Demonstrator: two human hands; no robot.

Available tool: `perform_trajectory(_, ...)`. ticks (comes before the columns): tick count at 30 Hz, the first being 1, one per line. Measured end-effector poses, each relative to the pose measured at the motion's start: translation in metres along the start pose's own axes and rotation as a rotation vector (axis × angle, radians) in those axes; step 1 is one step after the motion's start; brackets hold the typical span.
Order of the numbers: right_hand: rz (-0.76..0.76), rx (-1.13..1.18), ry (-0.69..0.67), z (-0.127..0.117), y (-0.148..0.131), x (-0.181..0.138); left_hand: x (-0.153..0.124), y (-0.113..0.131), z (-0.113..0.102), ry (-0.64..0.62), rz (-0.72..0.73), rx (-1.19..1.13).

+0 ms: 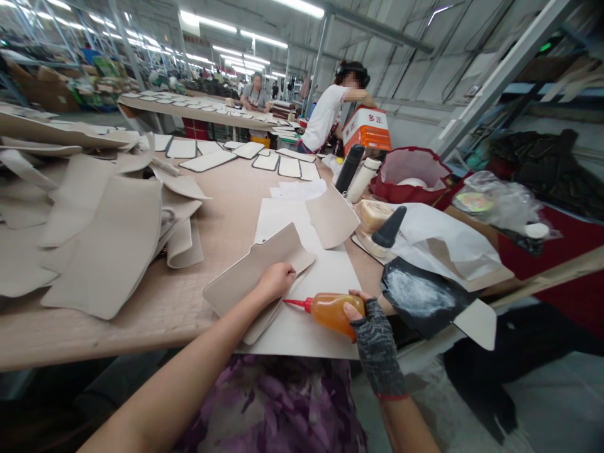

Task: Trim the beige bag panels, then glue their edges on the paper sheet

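My right hand (362, 313), in a grey fingerless glove, is closed round a glue bottle (336, 311) of amber liquid. Its red nozzle points left, close to the edge of a beige leather-like panel (250, 267). My bare left hand (276, 281) is closed on that panel's right side, where the sheet bends up and a second layer shows beneath. Under the panel lies a white sheet (325, 283) at the table's front edge. Another beige piece (333, 217) rests just beyond, on the same sheet.
Loose beige pieces (108, 233) are heaped on the left of the table (226, 195). Dark-edged panels (210, 159) lie farther back. At right are a black bottle (350, 167), a white bottle (363, 179), a dark cone-shaped object (389, 228) and a red bag (410, 167). A co-worker (325, 116) stands beyond.
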State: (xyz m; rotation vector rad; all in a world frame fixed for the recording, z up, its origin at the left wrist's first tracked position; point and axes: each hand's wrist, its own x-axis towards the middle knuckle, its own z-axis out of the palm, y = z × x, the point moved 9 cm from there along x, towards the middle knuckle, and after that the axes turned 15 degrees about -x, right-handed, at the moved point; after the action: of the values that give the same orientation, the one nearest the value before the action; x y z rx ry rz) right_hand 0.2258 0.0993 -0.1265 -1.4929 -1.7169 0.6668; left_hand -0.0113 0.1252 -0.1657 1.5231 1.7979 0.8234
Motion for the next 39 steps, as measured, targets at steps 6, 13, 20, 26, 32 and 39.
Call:
perform_trajectory(6,0.027,0.025,-0.069,0.004,-0.003,-0.018,-0.003,0.003,-0.001,0.006,-0.001,0.019)
perform_trajectory(13,0.028,0.112,-0.139,0.01,-0.008,-0.035,-0.002,0.002,0.003,-0.005,0.013,0.025)
perform_trajectory(20,0.041,0.139,-0.199,0.012,-0.014,-0.045,-0.001,-0.001,0.004,-0.01,0.019,0.042)
perform_trajectory(26,0.166,0.203,-0.194,0.01,0.014,-0.018,-0.001,0.001,0.003,-0.001,0.03,0.045)
perform_trajectory(32,0.183,0.154,0.016,-0.002,0.041,0.023,-0.002,0.003,0.0,-0.004,0.034,0.048)
perform_trajectory(39,0.153,0.093,0.031,0.001,0.036,0.037,-0.002,0.003,-0.001,0.005,0.036,0.05)
